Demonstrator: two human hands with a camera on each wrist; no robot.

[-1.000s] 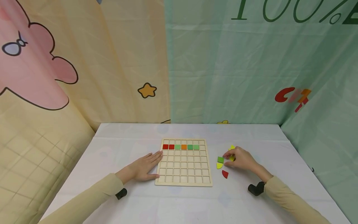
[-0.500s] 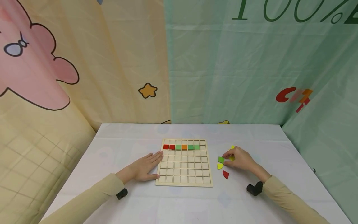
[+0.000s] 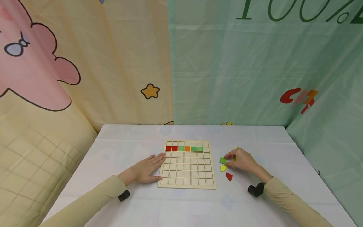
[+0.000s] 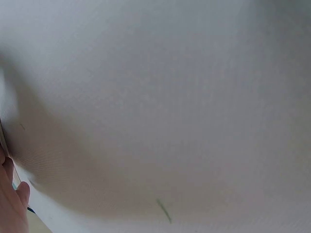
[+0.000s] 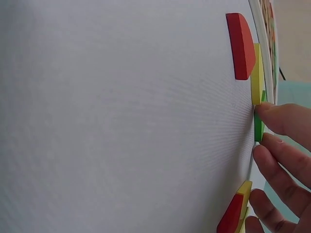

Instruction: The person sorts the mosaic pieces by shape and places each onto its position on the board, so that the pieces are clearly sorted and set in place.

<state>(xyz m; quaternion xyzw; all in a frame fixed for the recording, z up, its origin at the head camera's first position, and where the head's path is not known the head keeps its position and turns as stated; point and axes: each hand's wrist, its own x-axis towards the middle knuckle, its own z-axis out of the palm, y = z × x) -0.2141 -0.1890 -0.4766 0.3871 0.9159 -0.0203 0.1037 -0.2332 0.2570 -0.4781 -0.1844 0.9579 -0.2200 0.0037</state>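
My left hand [image 3: 146, 169] lies with straight fingers against the left edge of a wooden grid board [image 3: 186, 188]. A row of red, green and orange square tiles [image 3: 187, 148] fills cells in the board's second row. To the board's right, my right hand [image 3: 242, 160] pinches a green square tile [image 3: 222, 160] between thumb and index finger, low over the tabletop. The right wrist view has the thumb and index fingertips at opposite ends of that green tile [image 5: 258, 125]. Just in front of it lies a yellow quarter-round piece [image 3: 223, 168].
A red wedge piece [image 3: 229, 177] lies nearer the table's front. Under the right hand are yellow pieces [image 3: 234, 158], partly hidden, and another red piece [image 5: 230, 213] shows there in the right wrist view. Printed curtains [image 3: 221, 78] hang behind the white table [image 3: 127, 135].
My right hand has shifted slightly left with the green tile, which has slid a little away from the yellow quarter-round piece. My left hand stays on the board.
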